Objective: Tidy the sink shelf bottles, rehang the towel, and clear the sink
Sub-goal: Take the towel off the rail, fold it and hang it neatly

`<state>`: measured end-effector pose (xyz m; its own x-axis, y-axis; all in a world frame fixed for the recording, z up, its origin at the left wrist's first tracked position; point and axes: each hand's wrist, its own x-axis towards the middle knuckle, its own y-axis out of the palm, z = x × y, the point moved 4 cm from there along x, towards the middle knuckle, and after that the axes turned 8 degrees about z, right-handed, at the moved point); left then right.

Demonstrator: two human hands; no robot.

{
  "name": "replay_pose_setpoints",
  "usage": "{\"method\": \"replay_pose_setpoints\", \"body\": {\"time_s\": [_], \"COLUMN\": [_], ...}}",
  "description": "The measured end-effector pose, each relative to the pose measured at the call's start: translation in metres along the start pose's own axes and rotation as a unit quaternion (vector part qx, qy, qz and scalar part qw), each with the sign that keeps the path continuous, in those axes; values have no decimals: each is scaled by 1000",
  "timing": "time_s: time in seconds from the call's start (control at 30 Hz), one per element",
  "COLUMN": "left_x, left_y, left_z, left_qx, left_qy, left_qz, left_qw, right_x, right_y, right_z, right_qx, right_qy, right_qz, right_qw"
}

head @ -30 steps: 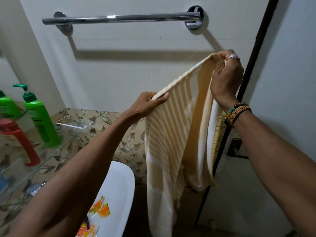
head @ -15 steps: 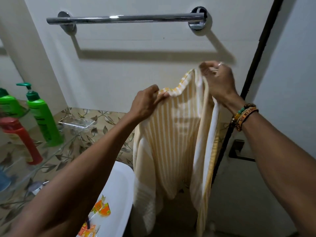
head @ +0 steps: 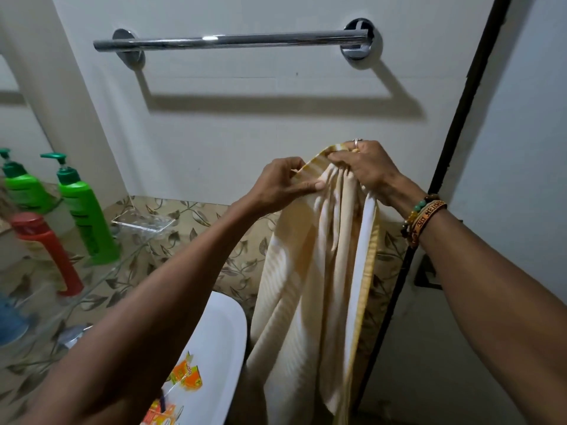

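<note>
Clear soap dish [head: 142, 223] at left, leaf-pattern tile band [head: 196, 216] behind it. Black vertical strip [head: 460, 118] runs down the white wall [head: 276, 118] at right, black bracket [head: 428, 274] beside it. Beaded bracelets [head: 425, 216] on my wrist.

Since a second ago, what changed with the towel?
The right hand dropped toward the left hand, so the striped towel, earlier stretched wide between them, now hangs bunched from its top edge. Both hands keep gripping it. Unchanged: chrome towel bar bare, green pump bottle and red bottle on the glass shelf, orange wrappers in the sink.
</note>
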<state>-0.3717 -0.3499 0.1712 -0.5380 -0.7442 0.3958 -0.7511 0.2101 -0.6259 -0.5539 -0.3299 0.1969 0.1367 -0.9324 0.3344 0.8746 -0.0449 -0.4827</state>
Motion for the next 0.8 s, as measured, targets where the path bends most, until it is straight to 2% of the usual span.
{"method": "replay_pose_setpoints", "body": {"time_s": [0.17, 0.4, 0.47, 0.57, 0.63, 0.67, 0.73, 0.8], "left_x": [-11, -30, -34, -34, -29, -26, -17, -5], "left_y": [3, -5, -8, -15, -15, -14, -11, -5], "left_z": [28, 69, 79, 81, 70, 61, 37, 11], "left_qx": [71, 174, 191, 138, 69, 25, -19, 7], "left_qy": [-60, -94, -104, -109, -95, -83, -54, -23], "left_qz": [83, 128, 127, 74, 27, 3, -32, -37], "left_qw": [992, 972, 968, 982, 993, 996, 998, 999], "right_x": [-3, -17, -22, -28, -25, -23, -17, -14], "right_y": [-21, -49, -54, -59, -58, -54, -40, -18], "right_z": [-5, -22, -25, -27, -26, -24, -17, -11], "right_qx": [38, 27, 27, 14, -17, -30, -62, -84], "right_qy": [-14, 4, 19, 37, 25, 14, -11, -9], "right_qz": [-149, -311, -348, -383, -352, -298, -140, 20], "right_qw": [988, 950, 937, 923, 936, 954, 988, 996]}}
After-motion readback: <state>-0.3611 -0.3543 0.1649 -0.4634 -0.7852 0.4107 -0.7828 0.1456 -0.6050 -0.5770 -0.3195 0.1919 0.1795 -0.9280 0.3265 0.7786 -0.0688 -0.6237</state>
